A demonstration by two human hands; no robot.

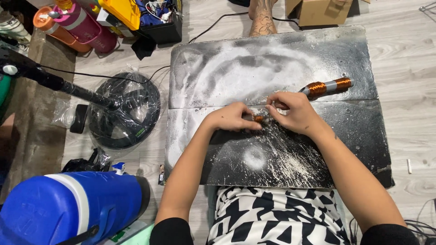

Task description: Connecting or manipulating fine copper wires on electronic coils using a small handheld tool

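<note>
Both hands meet at the centre seam of a powder-streaked dark board (218, 68), left hand (230, 118) and right hand (293, 111) pinching a small copper-wound piece (258, 119) between them, while a longer copper-wound spool (328, 86) lies at two o'clock, nearer the right.

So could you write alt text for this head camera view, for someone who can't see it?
Seen from above, the left hand and right hand pinch a small copper-coloured piece over a dark, white-dusted board. A copper wire spool lies beside the right hand.
</note>
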